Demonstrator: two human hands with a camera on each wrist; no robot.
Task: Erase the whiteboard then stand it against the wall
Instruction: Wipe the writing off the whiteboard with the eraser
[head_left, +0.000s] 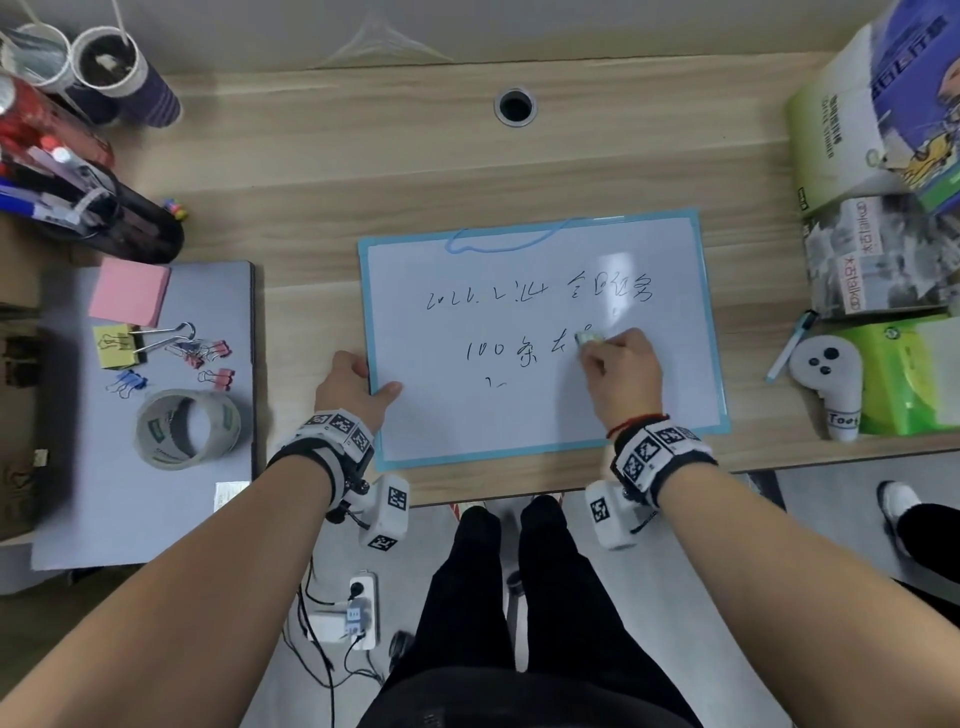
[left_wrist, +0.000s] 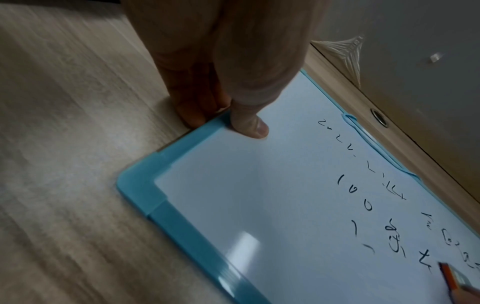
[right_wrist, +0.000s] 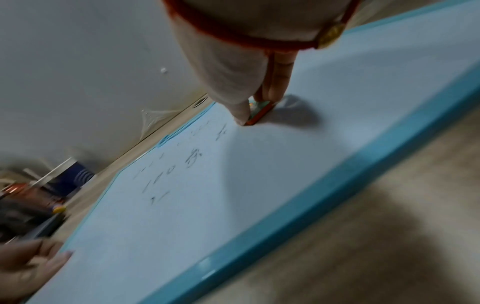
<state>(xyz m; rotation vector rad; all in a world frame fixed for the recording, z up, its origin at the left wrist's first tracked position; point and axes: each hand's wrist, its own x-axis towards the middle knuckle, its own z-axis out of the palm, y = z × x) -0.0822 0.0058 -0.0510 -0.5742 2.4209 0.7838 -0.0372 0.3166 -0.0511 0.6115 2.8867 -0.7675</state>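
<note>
A blue-framed whiteboard (head_left: 540, 415) (left_wrist: 259, 205) (right_wrist: 233, 185) lies flat on the wooden desk with black writing across its upper half. My left hand (head_left: 358, 387) (left_wrist: 223, 121) grips its left edge, thumb on the white surface and fingers at the frame's outer side. My right hand (head_left: 618, 364) (right_wrist: 249, 111) pinches a small eraser (head_left: 589, 339) (right_wrist: 261, 112) (left_wrist: 451, 277) and presses it on the board at the right end of the second written line. The grey wall (head_left: 467, 26) rises behind the desk's far edge.
At left stand a black pen holder (head_left: 119, 218) and cups (head_left: 109, 67), with a grey pad (head_left: 156, 493) carrying sticky notes, binder clips and a tape roll (head_left: 187, 428). At right are tissue packs (head_left: 878, 145), a marker (head_left: 792, 345) and a white plush toy (head_left: 831, 379). A cable hole (head_left: 515, 106) sits behind the board.
</note>
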